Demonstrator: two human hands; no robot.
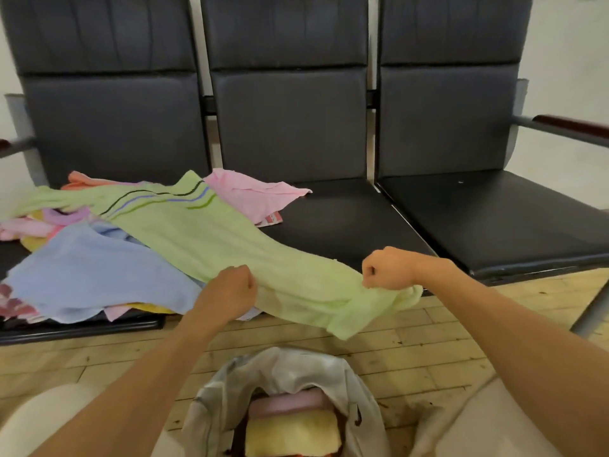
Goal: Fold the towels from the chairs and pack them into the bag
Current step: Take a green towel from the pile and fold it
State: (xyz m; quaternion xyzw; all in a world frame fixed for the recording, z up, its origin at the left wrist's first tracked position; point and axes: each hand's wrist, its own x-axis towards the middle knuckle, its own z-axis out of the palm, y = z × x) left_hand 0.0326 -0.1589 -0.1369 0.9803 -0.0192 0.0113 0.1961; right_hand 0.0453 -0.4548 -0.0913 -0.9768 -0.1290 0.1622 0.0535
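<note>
Black padded waiting-room chairs (346, 219) in a row, pale wooden plank floor (412, 334) in front. Draped across the seats: long light-green terry towel with dark stripes (204, 232), near short end bunched in both fists, left hand (230, 288) clenched on one side, right hand (385, 268) clenched on the other, slack cloth sagging below. Long axis running away from the grip, up and leftward, far end lying over a heap of loose blue, pink and orange towels (92, 268) beyond the left fist. Below the grip, toward the body: open grey fabric bag (296, 364), folded pink and yellow towels (290, 433) already inside. Likely next: draw clear of the heap, then halve along that axis.
</note>
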